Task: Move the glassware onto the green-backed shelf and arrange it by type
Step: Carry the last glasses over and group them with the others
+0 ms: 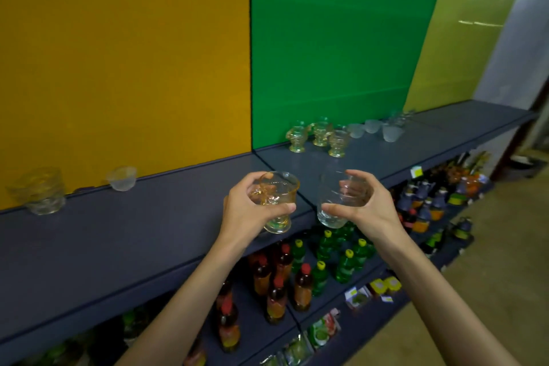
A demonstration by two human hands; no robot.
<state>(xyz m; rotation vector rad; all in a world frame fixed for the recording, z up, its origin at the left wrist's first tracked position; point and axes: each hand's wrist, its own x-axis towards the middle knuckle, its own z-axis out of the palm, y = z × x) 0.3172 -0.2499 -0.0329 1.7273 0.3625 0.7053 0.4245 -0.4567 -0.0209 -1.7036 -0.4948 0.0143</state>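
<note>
The person stands at a long dark shelf, both arms stretched out over its front edge. The left hand grips an amber footed cup, fingers curled round its bowl and the thumb across the near side; the cup looks empty and its foot hangs just below the fingers. The right hand holds a clear tumbler, thumb wrapped across its lower front and the fingers curled behind it, showing through the glass. The tumbler also seems to hold nothing. The two glasses are just beside each other, apart, both lifted off the shelf.

Beyond the fingertips, against the green panel, three more amber footed cups stand upright in a loose cluster, and past them to the right sits a group of small frosted bowls, all appearing empty. Further along there is more clear glass, too blurred to make out.

Well to the left of the left hand, in front of the yellow panel, a clear ribbed glass and one frosted bowl stand on the shelf.

Below the wrists, the lower shelf carries bottles of reddish-brown drink with red caps and green bottles with yellow caps.
</note>
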